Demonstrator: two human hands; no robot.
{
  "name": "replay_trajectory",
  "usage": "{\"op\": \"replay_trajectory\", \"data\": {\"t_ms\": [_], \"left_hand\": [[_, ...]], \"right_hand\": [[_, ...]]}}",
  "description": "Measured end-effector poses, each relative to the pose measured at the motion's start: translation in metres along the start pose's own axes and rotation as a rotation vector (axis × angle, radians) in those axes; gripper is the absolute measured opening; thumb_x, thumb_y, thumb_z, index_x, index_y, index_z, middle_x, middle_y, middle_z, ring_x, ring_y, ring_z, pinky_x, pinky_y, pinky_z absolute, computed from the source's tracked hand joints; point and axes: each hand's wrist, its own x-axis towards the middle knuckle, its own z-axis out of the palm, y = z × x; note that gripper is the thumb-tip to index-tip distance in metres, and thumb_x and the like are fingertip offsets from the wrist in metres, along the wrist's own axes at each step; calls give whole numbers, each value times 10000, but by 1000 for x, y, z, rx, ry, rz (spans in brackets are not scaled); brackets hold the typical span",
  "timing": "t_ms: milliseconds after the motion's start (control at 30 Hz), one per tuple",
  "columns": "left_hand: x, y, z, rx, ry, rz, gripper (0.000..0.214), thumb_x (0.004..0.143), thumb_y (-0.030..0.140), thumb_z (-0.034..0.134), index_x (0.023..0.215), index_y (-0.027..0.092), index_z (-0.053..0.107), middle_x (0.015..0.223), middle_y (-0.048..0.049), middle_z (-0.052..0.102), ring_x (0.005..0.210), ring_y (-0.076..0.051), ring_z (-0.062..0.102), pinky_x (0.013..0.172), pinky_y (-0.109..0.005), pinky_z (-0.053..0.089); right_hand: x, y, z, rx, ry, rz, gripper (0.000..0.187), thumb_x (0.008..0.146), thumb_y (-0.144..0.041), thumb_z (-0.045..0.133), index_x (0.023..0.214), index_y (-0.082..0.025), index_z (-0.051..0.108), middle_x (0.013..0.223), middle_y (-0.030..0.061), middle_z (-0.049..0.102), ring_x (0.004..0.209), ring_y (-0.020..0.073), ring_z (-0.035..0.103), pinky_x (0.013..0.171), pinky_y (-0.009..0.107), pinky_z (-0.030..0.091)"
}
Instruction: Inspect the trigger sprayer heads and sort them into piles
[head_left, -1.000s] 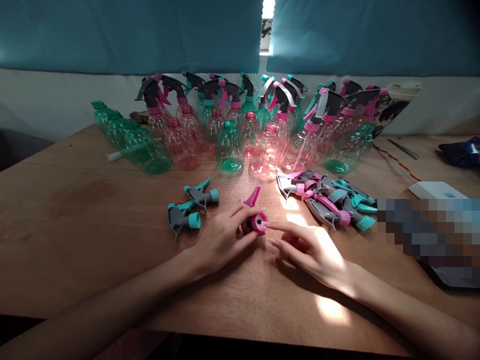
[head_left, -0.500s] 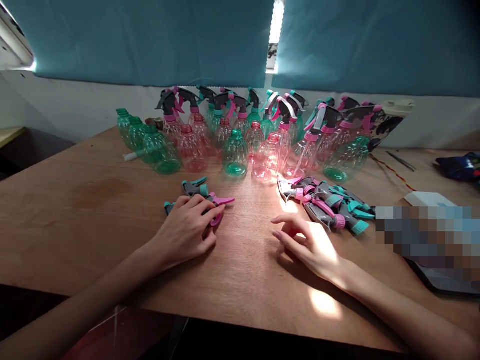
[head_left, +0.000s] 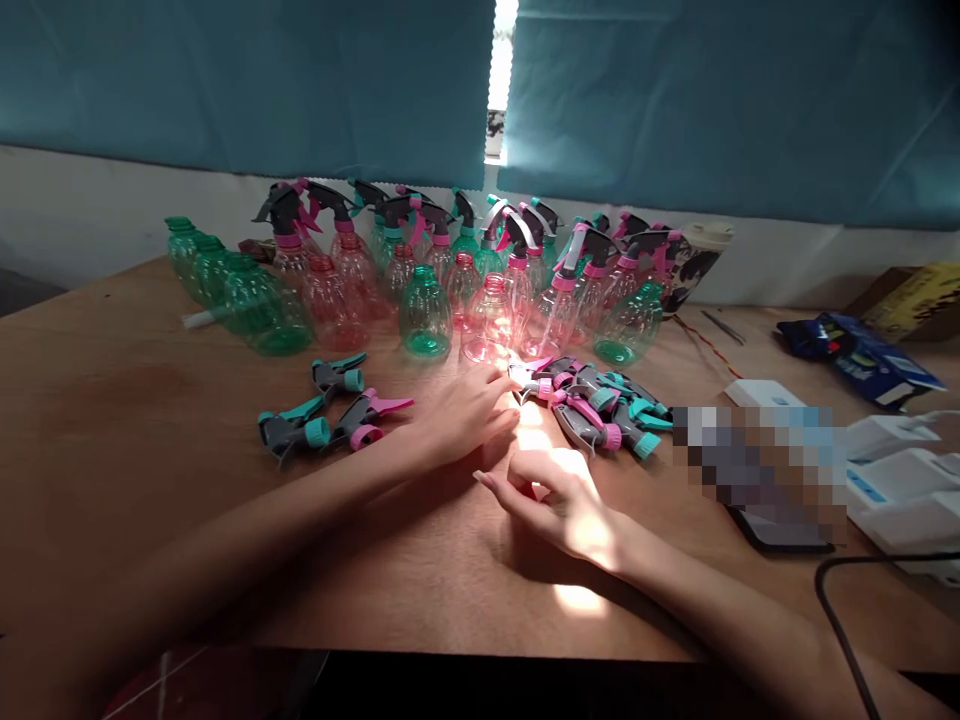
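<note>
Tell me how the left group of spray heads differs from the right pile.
The left group numbers three; the right pile holds more. The left group is loosely spread; the right pile is crowded and overlapping. The left group lies in shade; bright light strikes the right pile's left end. Both mix pink, teal and grey parts.

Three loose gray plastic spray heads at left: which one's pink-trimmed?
The gray plastic spray head with pink trigger and collar, rightmost of the three; the other two are gray and teal.

teal curtains (head_left: 247, 90), white wall (head_left: 75, 200), sunlit wooden table (head_left: 112, 440)
</note>
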Motion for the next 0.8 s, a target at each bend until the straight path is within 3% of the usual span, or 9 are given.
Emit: {"op": "replay_trajectory", "data": {"t_ms": [167, 300, 433, 533, 633, 800], "left_hand": [[50, 5, 27, 6, 16, -17, 298, 858, 298, 608, 1085, 106, 600, 1001, -116, 586, 900, -249, 524, 776, -358, 447], [58, 5, 33, -12, 36, -62, 212, 877, 288, 570, 999, 119, 611, 939, -105, 582, 836, -229, 517, 732, -340, 444], [38, 5, 34, -42, 64, -89, 223, 850, 279, 597, 1026, 142, 587, 1014, -102, 580, 941, -242, 520, 833, -359, 439], [8, 7, 30, -88, 79, -110, 234, 853, 269, 580, 1045, 139, 552, 984, -84, 588, 882, -213, 548, 780, -326, 468], [-23, 11, 21, -122, 102, -134, 170, 855, 242, 558, 999, 157, 524, 909, -35, 583, 761, -162, 556, 680, -277, 473], [-54, 18, 5, -303, 301, -190, 162, 813, 211, 641, 925, 169, 533, 889, -24, 563, 752, -152, 546, 667, -268, 458]], "right_hand": [[1, 10, -3, -14, 21, -43, 395, 920, -306, 529, 569, -207, 375, 546, -72, 307, 477, 81, 330, 453, 225, 302], [5, 16, -6, -89, 48, -109, 416, 914, -328, 539, 543, -200, 402, 509, -75, 322, 457, 80, 316, 465, 240, 289], [9, 16, -9, -97, 71, -90, 431, 912, -312, 532, 515, -203, 401, 488, -70, 342, 462, 88, 331, 470, 236, 315], [11, 16, -11, -21, 109, -75, 405, 922, -297, 509, 535, -203, 437, 511, -54, 431, 476, 92, 405, 489, 234, 376], [10, 17, -12, 20, 144, -15, 293, 923, -324, 524, 660, -199, 547, 575, -32, 538, 514, 110, 500, 504, 240, 423], [6, 15, -7, 120, 194, 211, 148, 910, -361, 563, 935, -215, 566, 648, -38, 573, 471, 105, 532, 437, 226, 431]]}}
